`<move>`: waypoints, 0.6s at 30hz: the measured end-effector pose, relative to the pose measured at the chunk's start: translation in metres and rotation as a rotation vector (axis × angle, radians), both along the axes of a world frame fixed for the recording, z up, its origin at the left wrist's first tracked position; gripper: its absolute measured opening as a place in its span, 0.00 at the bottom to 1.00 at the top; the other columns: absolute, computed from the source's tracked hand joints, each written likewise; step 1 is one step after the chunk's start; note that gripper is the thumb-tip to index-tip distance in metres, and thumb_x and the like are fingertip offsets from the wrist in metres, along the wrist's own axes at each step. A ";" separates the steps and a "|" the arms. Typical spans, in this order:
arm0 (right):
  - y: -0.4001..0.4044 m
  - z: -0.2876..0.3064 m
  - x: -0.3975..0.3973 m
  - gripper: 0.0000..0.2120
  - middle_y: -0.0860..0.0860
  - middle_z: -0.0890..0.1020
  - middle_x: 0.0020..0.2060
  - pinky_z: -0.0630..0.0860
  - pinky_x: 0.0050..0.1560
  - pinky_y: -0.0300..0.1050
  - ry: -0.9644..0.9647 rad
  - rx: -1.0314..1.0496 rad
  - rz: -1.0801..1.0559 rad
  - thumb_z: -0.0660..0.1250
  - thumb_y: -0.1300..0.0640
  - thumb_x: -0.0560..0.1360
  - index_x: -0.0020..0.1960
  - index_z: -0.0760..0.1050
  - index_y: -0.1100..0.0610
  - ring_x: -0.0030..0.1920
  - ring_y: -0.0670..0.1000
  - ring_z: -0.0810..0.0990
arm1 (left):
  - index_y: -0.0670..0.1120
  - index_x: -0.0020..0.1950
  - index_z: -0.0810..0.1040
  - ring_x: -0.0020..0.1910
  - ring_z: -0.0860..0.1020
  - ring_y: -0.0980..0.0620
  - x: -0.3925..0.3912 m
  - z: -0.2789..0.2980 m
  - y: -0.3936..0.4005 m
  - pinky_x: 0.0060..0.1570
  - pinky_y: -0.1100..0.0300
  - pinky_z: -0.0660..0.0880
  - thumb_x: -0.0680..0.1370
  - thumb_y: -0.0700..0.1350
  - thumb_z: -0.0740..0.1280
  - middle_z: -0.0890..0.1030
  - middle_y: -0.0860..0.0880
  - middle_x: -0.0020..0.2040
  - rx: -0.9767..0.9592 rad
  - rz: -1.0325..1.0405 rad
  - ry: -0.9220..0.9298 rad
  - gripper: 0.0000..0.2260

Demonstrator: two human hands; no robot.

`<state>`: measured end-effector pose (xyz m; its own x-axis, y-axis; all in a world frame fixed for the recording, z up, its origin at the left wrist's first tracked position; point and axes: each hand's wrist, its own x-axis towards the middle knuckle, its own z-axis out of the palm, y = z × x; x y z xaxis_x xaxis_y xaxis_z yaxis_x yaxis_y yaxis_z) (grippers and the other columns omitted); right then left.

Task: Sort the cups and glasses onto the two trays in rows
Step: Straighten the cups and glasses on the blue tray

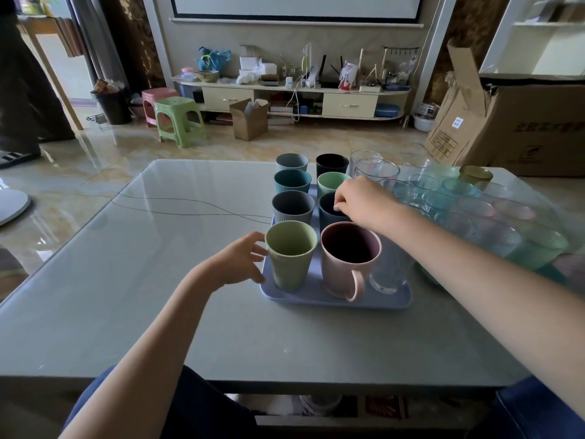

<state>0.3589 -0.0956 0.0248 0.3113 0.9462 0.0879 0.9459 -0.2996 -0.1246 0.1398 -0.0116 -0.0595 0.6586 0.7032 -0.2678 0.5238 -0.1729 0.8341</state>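
Note:
A blue tray (316, 299) on the table holds two rows of coloured cups. Nearest me stand a light green cup (289, 258) and a pink mug (348, 264), with a clear glass (387, 274) to the mug's right. My left hand (240, 264) rests at the tray's left edge, fingers apart and touching the green cup's side. My right hand (361, 198) reaches over the tray and pinches the rim of a dark blue cup (329, 210). Several tinted and clear glasses (468, 210) stand close together to the right; what they rest on is hard to make out.
The table (158, 248) has a glossy grey top with a thin dark wire (190, 207) lying across it. Beyond it are a green stool (179, 122), cardboard boxes (522, 122) and a low cluttered cabinet (291, 99).

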 end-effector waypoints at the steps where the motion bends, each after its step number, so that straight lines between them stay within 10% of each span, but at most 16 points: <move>1: 0.001 0.005 0.003 0.09 0.59 0.82 0.47 0.77 0.49 0.50 0.008 0.042 0.005 0.64 0.59 0.77 0.50 0.81 0.61 0.47 0.59 0.80 | 0.42 0.67 0.68 0.57 0.74 0.44 -0.002 0.000 0.007 0.54 0.49 0.75 0.71 0.24 0.65 0.74 0.37 0.62 -0.007 0.034 0.027 0.27; 7: 0.030 0.047 0.035 0.07 0.55 0.82 0.49 0.78 0.50 0.49 -0.077 0.134 0.013 0.65 0.60 0.76 0.50 0.82 0.57 0.48 0.55 0.80 | 0.42 0.67 0.68 0.48 0.77 0.46 0.011 -0.011 0.025 0.46 0.55 0.75 0.78 0.44 0.65 0.79 0.41 0.56 0.050 0.141 0.191 0.19; 18: 0.093 0.037 0.066 0.09 0.51 0.85 0.49 0.78 0.54 0.45 -0.186 -0.356 0.216 0.72 0.62 0.71 0.51 0.83 0.57 0.49 0.50 0.82 | 0.49 0.67 0.71 0.40 0.78 0.49 0.028 -0.033 0.055 0.35 0.61 0.75 0.76 0.45 0.66 0.80 0.45 0.48 0.113 -0.008 0.260 0.19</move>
<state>0.4253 -0.0030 0.0615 0.1128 0.9693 -0.2187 0.9880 -0.0860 0.1283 0.1674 0.0433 -0.0923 0.5843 0.7331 -0.3481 0.7154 -0.2628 0.6473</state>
